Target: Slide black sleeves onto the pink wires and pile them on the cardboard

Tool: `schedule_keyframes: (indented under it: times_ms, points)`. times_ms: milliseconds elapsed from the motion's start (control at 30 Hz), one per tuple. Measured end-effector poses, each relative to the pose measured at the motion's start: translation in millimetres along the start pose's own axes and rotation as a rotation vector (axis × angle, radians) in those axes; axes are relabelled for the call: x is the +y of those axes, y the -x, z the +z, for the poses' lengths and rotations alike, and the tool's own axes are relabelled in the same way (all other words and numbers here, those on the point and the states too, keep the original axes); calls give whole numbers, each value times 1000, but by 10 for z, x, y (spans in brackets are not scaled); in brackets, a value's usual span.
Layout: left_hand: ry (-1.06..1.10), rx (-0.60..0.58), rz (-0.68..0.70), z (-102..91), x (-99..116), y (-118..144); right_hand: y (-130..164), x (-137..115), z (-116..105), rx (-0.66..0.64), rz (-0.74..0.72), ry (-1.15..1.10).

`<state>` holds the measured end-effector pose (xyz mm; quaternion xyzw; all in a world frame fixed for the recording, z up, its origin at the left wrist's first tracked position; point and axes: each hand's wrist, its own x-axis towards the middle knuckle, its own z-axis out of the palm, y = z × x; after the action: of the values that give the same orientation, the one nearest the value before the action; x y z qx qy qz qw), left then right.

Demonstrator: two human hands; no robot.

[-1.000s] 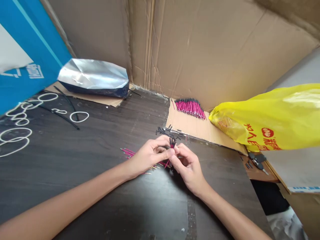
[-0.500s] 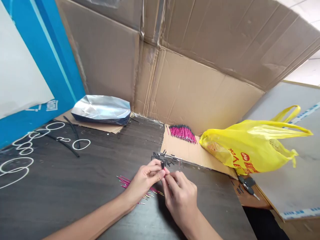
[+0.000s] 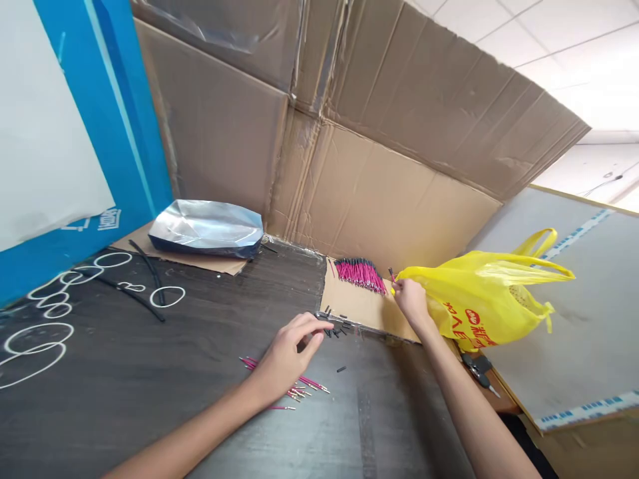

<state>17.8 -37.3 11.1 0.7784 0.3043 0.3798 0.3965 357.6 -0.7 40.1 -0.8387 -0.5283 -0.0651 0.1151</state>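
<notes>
My right hand (image 3: 410, 299) is stretched out to the far right and pinches a short pink wire (image 3: 392, 275) with a black sleeve, just right of the pile of pink wires (image 3: 360, 275) lying on a cardboard sheet (image 3: 354, 307). My left hand (image 3: 290, 352) rests on the dark table (image 3: 150, 372), its fingertips at a small heap of black sleeve pieces (image 3: 335, 326) by the cardboard's edge. A few loose pink wires (image 3: 304, 386) with metal tips lie under and beside my left wrist.
A yellow plastic bag (image 3: 479, 299) lies right of my right hand. A silver foil pouch (image 3: 207, 228) sits at the back left. White rubber rings (image 3: 34, 339) and black cable ties (image 3: 134, 296) lie at the left. Cardboard walls (image 3: 349, 166) enclose the back. Keys (image 3: 478, 369) lie under the bag.
My hands have parted: the right one has reached out to the wire pile with a wire, the left has dropped onto the black sleeves. The view has tilted upward.
</notes>
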Motion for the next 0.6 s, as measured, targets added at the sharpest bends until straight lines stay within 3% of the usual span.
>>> schedule_keyframes:
  times_ms: [133, 233, 600]
  points:
    - [-144, -23, 156, 26, -91, 31, -291, 19, 228, -102, 35, 60]
    - [-214, -52, 186, 34, -149, 44, -381, 23, 337, -128, 37, 74]
    - [-335, -104, 227, 32, -274, 33, -470, -15, 355, -156, 14, 76]
